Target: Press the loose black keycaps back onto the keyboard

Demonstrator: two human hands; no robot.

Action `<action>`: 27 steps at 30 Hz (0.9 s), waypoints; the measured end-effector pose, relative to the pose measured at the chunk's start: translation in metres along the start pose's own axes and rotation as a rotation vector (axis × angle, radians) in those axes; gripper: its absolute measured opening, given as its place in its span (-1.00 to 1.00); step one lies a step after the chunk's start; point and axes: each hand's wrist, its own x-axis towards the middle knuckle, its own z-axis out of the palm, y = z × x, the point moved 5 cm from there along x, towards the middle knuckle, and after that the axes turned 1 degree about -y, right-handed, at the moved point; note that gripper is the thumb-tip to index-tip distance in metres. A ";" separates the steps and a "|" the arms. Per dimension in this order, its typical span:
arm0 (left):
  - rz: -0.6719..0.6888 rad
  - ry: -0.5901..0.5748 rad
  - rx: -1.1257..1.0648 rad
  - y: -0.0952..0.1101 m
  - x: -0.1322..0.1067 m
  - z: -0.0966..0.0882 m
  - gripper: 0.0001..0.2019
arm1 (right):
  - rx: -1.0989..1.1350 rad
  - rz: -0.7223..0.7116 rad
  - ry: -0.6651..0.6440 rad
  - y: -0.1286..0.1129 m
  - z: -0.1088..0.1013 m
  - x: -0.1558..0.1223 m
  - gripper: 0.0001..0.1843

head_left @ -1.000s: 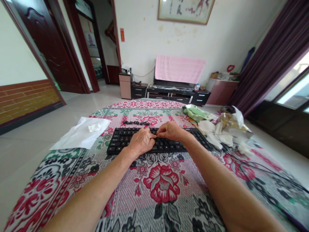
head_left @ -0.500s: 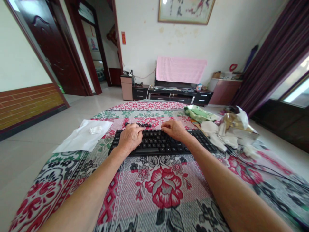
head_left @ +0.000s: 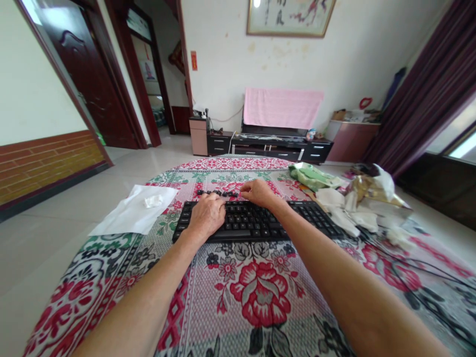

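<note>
A black keyboard (head_left: 260, 223) lies across a flowered tablecloth (head_left: 256, 297). My left hand (head_left: 206, 215) rests on the keyboard's left half, fingers loosely bent onto the keys and holding nothing. My right hand (head_left: 259, 192) reaches past the keyboard's far edge. Its fingertips are pinched together at the right end of a short row of loose black keycaps (head_left: 217, 193) on the cloth. Whatever the fingers hold is too small to make out.
A white paper sheet (head_left: 134, 218) with a crumpled tissue (head_left: 153, 201) hangs over the table's left edge. A green cloth (head_left: 312, 176), crumpled wrappers and tissues (head_left: 357, 198) sit at the right. Black cables (head_left: 416, 277) trail over the right side. A TV cabinet stands at the far wall.
Both hands were pinched together over the keyboard's middle. They then parted: my left hand slid to the keyboard's left half, and my right hand moved forward to the row of keycaps.
</note>
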 end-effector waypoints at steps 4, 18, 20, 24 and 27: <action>-0.001 0.001 -0.008 0.000 0.000 0.000 -0.72 | -0.036 0.032 -0.058 -0.005 0.008 0.014 -0.75; -0.013 -0.004 -0.018 0.000 0.000 0.001 -0.72 | 0.011 0.090 -0.127 -0.001 0.021 0.020 -0.84; -0.013 -0.002 -0.018 0.000 0.000 0.001 -0.72 | 0.033 0.096 -0.105 0.002 0.018 0.018 -0.84; -0.017 0.002 -0.019 0.000 0.000 0.001 -0.72 | 0.149 0.063 -0.007 0.004 0.001 0.004 -0.81; -0.022 0.000 -0.027 0.000 0.000 0.000 -0.72 | 0.305 -0.006 -0.009 -0.002 -0.012 -0.017 -0.83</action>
